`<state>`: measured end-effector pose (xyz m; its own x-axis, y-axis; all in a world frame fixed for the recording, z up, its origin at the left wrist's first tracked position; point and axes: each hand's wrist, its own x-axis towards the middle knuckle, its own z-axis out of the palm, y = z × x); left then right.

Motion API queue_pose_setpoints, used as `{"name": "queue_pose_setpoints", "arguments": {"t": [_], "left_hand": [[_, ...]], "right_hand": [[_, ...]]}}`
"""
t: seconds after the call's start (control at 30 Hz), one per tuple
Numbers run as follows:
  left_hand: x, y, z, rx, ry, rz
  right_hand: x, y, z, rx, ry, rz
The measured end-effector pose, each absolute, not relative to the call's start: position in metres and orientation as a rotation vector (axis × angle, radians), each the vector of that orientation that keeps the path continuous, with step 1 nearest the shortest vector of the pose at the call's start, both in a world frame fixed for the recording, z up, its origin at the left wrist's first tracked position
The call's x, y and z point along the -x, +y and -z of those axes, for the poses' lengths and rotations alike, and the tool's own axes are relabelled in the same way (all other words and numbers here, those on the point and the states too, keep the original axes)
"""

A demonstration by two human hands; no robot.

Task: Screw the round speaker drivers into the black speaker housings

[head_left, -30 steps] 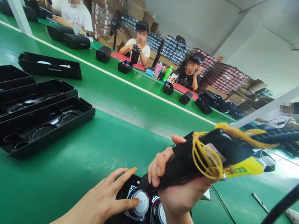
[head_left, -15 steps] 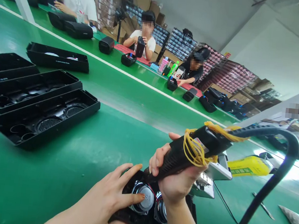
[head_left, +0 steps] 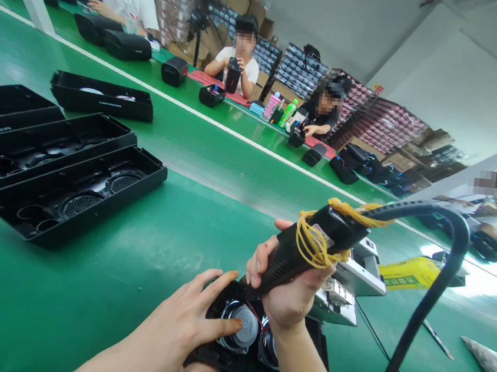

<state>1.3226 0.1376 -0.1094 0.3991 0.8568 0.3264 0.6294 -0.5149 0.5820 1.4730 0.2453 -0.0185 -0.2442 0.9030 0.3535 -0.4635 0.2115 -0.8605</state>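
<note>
My right hand is wrapped round a black electric screwdriver with yellow rubber bands on its body and a thick cable at its upper end. The tool slants down to the left; its tip is hidden at the far edge of a black speaker housing. Inside that housing sit two round speaker drivers, one silver-backed driver in plain sight and the other partly behind my right wrist. My left hand grips the housing, one finger pressing on the silver driver and the thumb at the near side.
Several open black housings lie to the left. Beyond my right hand stand a white device and a yellow packet. A tweezers-like tool and a pointed bag lie at the right. Co-workers sit across the green table.
The screwdriver's rear end and its cable have swung slightly left and become a little more upright. My left hand stays in place on the housing. A co-worker opposite has shifted a black part.
</note>
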Motion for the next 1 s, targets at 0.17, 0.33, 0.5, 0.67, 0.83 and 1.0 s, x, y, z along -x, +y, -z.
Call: {"name": "queue_pose_setpoints", "arguments": {"t": [0.17, 0.33, 0.5, 0.67, 0.83, 1.0], "left_hand": [[-1.322, 0.137, 0.113, -2.33, 1.307, -0.89], [-1.32, 0.14, 0.113, -2.362, 1.318, -0.92], [-1.322, 0.14, 0.099, -2.364, 1.346, -0.889], [-1.324, 0.138, 0.091, -2.367, 1.405, -0.866], [-1.317, 0.142, 0.098, -2.487, 1.344, -0.871], [-1.308, 0.148, 0.131, -2.604, 1.316, -0.936]], "right_hand": [[-1.471, 0.244, 0.02, 0.474, -1.251, -1.367], [-1.469, 0.242, 0.022, 0.462, -1.255, -1.398], [-1.468, 0.241, 0.025, 0.468, -1.242, -1.424], [-1.467, 0.24, 0.028, 0.461, -1.253, -1.472], [-1.466, 0.24, 0.033, 0.45, -1.268, -1.466], [-1.478, 0.238, 0.022, 0.457, -1.286, -1.408]]}}
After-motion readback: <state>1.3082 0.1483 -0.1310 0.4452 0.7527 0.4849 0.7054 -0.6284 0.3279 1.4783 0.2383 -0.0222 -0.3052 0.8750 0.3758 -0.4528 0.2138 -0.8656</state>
